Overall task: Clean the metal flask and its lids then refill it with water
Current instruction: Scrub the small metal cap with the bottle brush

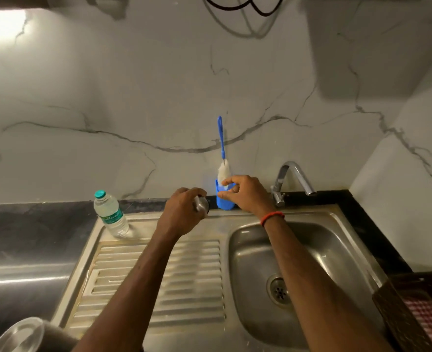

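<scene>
Early, I judge | left hand (181,212) grips small metal lid (201,204) above drainboard (197,275) back edge | right hand (248,194) curled at blue brush holder (223,203), grip unclear | washing, refill left

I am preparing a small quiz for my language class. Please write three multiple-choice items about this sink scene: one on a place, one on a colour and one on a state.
1. Where does the plastic bottle stand?
A. In the basin
B. On the drainboard
C. In the basket

2. What colour is the brush handle?
A. Red
B. Green
C. Blue

3. What is the left hand doing?
A. Gripping a metal piece
B. Lying flat on the counter
C. Holding the plastic bottle

Answers:
1 B: the bottle stands at the drainboard's far left corner.
2 C: the handle rising against the wall is blue.
3 A: the fingers curl round the shiny metal piece.
</scene>
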A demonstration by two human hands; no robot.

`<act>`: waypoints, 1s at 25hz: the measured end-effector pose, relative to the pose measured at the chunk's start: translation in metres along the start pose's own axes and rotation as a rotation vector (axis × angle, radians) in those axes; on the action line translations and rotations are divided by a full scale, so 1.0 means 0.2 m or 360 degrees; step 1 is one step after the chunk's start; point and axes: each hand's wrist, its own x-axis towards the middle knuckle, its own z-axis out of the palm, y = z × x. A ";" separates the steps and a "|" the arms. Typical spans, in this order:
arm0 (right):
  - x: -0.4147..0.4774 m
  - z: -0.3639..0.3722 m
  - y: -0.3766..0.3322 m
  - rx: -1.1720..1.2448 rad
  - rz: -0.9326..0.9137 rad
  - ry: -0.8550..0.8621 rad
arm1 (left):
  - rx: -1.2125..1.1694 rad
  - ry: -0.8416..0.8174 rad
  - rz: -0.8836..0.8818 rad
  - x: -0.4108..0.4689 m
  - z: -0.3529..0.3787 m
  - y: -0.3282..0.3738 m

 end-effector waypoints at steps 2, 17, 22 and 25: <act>0.13 -0.02 0.00 0.0019 0.0031 0.0087 | -0.0014 0.0010 -0.0003 0.08 -0.01 0.00; 0.75 -0.01 -0.01 -0.0185 0.0048 0.0407 | -0.0056 -0.0055 -0.0126 0.28 0.20 -0.10; 0.78 -0.03 -0.01 -0.0055 0.0044 0.0453 | -0.0070 -0.0072 -0.0112 0.24 0.20 -0.11; 0.77 -0.17 -0.10 -0.0014 -0.0041 0.0667 | -0.0085 -0.0041 -0.0113 0.22 0.17 -0.10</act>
